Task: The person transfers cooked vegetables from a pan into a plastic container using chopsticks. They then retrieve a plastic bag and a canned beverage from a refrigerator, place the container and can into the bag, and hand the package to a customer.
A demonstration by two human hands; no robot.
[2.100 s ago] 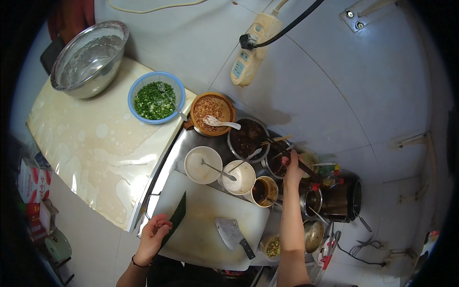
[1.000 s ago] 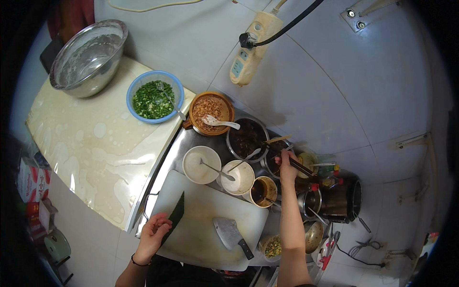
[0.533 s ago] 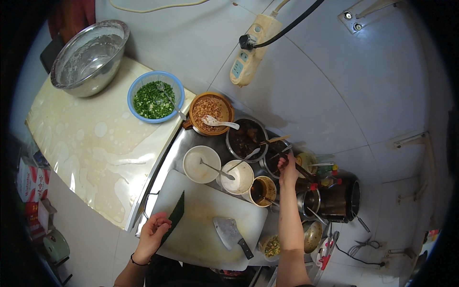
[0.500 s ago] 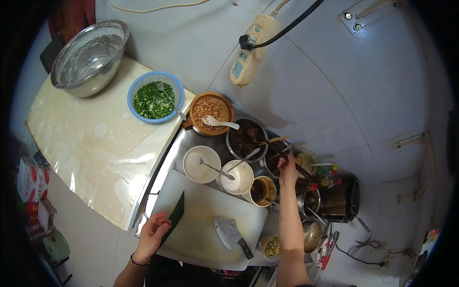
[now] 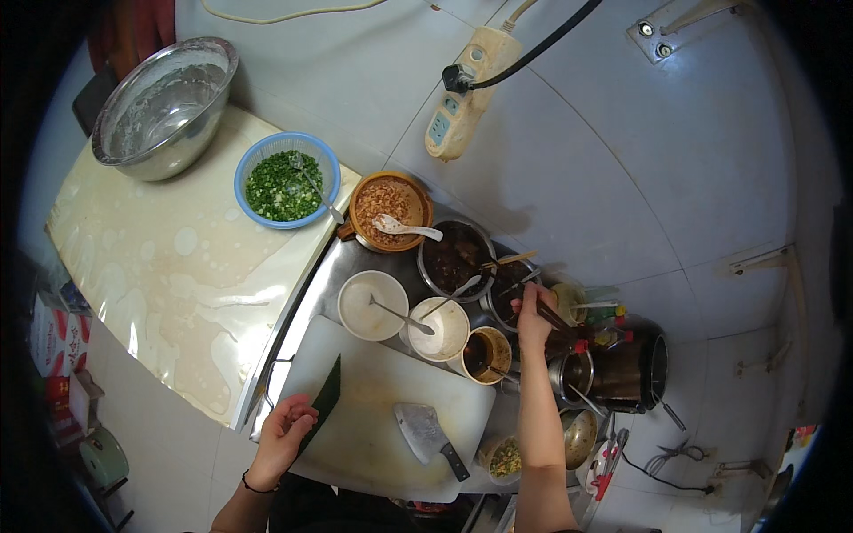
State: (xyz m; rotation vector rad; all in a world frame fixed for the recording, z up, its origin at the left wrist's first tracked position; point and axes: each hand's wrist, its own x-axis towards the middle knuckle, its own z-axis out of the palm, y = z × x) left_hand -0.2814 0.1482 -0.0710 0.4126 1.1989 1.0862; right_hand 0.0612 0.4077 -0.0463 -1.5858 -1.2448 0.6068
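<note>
Along the left of the smooth white board [image 5: 378, 409], a thin, pointed dark-green sheet [image 5: 330, 391] was touched by the curled left hand [image 5: 284, 429], grip unclear, while beyond the board slender dark sticks [image 5: 554, 317] were gripped by the right hand [image 5: 533, 321].

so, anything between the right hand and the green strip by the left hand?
Yes: the sauce tub and a white tub stand between the right hand and the green strip, just beyond the cutting board. The cleaver is off that line, nearer the person. Height clearance can't be judged.
</note>
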